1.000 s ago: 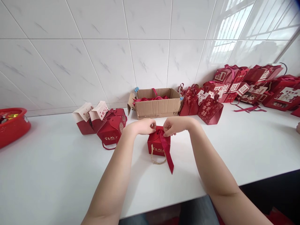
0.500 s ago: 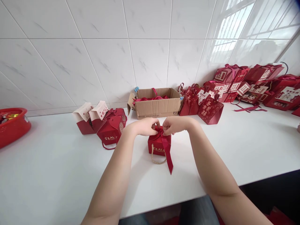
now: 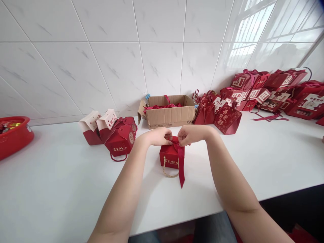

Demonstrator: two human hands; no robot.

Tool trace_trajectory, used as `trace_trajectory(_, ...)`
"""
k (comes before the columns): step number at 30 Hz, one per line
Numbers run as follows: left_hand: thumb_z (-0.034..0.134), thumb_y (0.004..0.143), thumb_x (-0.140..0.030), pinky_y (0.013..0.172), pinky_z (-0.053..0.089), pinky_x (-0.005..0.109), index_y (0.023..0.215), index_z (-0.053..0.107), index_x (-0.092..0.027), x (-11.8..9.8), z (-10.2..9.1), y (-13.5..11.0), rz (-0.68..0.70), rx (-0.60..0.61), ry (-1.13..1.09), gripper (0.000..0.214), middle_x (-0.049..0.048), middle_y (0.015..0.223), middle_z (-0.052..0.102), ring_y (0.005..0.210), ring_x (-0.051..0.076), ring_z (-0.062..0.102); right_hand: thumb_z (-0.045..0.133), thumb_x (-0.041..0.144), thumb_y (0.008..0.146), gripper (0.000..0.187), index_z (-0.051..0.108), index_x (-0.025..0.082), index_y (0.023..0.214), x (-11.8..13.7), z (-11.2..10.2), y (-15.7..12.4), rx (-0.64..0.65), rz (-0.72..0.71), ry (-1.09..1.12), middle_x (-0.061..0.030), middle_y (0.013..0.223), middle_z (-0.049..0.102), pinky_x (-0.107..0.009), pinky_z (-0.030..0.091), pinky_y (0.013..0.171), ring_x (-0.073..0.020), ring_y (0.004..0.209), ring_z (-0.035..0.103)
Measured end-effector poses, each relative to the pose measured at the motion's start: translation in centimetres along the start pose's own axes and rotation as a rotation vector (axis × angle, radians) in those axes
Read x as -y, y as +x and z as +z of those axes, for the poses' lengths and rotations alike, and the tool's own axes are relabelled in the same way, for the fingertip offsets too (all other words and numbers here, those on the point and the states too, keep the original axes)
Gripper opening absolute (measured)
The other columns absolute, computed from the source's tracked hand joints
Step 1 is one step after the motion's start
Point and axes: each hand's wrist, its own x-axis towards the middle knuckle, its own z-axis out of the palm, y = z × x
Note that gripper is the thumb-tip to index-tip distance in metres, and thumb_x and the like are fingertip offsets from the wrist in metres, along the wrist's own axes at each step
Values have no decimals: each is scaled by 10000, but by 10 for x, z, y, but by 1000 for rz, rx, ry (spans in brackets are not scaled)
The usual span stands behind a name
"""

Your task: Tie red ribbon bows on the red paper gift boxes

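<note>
A small red gift box (image 3: 170, 157) with gold lettering and a rope handle stands on the white counter (image 3: 58, 189) in front of me. A dark red ribbon (image 3: 181, 165) is gathered on its top, and one tail hangs down its front. My left hand (image 3: 157, 136) pinches the ribbon at the top left of the box. My right hand (image 3: 190, 134) pinches it at the top right. Both hands are closed, knuckles close together.
An open cardboard box (image 3: 169, 111) holding red ribbons stands behind by the tiled wall. A few red and white gift boxes (image 3: 108, 131) lie to its left. Several finished red boxes (image 3: 255, 96) crowd the right. A red basin (image 3: 14, 135) sits far left.
The ribbon loop on top has been drawn smaller and flatter. The hanging tail now falls straighter. My hands stay on the box top, the right a little further right.
</note>
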Motion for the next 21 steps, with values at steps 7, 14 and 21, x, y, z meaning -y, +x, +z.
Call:
trace_trajectory(7, 578, 744, -408, 606, 415, 276, 890, 617, -250, 1, 1, 1, -22, 10, -11, 219, 20, 963, 686, 805, 195, 614, 543, 204, 643, 141, 427, 184, 566, 2, -2, -5, -67, -27, -16, 28, 567, 414, -275, 210, 489, -98, 520, 355)
trace_trajectory(14, 577, 745, -439, 606, 412, 278, 878, 619, -244, 0, 2, 2, -26, 7, -27, 240, 23, 940, 691, 795, 194, 613, 528, 209, 659, 177, 380, 185, 565, -1, -1, -4, -97, -43, -30, 39, 562, 321, -281, 180, 489, -91, 509, 273)
trace_trajectory(21, 576, 749, -458, 606, 410, 276, 858, 616, -229, 1, 2, 3, -22, 5, -21, 256, 31, 920, 688, 786, 192, 600, 531, 219, 673, 143, 432, 187, 575, -5, -2, -5, -96, -53, -25, 34, 577, 349, -269, 219, 496, -98, 530, 303)
